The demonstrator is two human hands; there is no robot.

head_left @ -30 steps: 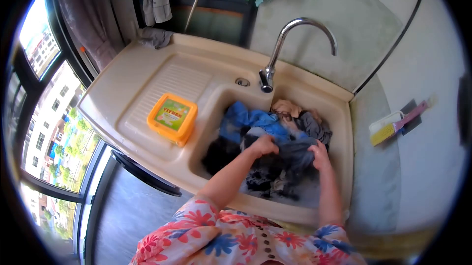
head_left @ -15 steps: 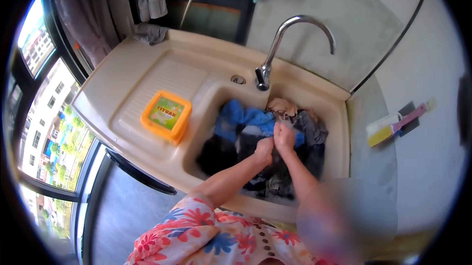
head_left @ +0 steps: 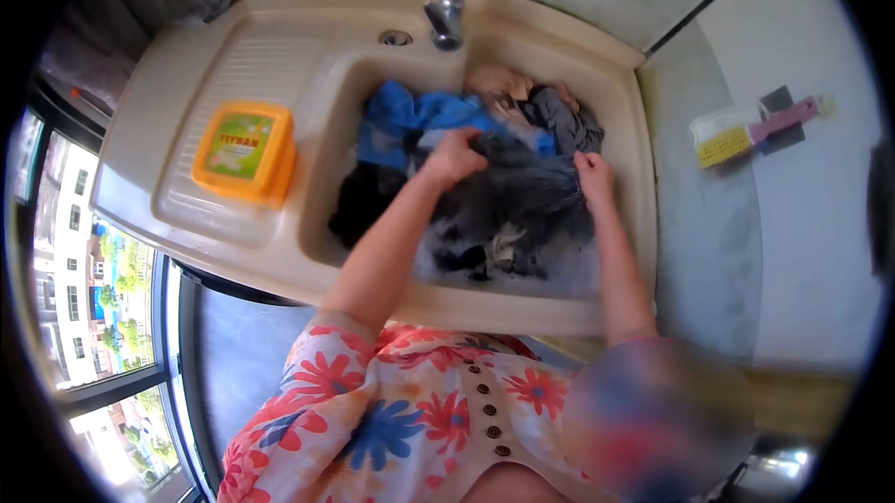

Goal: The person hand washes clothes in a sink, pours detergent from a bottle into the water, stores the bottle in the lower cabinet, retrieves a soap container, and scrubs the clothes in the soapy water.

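Observation:
In the sink basin (head_left: pixel 322 214) a dark grey wet garment (head_left: pixel 527 177) is stretched between my two hands. My left hand (head_left: pixel 454 158) grips its left part, fingers closed on the cloth. At its right end my right hand (head_left: pixel 594 177) pinches the fabric near the basin's right wall. Blue cloth (head_left: pixel 410 116) lies behind my left hand, and black cloth (head_left: pixel 365 200) is left of my forearm. Beige cloth (head_left: pixel 499 83) and grey cloth (head_left: pixel 564 121) are heaped at the back right. Cloudy water with a few dark and pale bits of cloth shows in front.
An orange tub (head_left: pixel 244 153) with a green label stands on the ribbed drainboard (head_left: pixel 247 55) at left. The faucet (head_left: pixel 447 18) rises behind the basin. A brush with yellow bristles (head_left: pixel 727 149) hangs on the right wall.
My hands have moved apart, from close together to spread, and the dark grey garment is now pulled out between them. The view has tilted downward.

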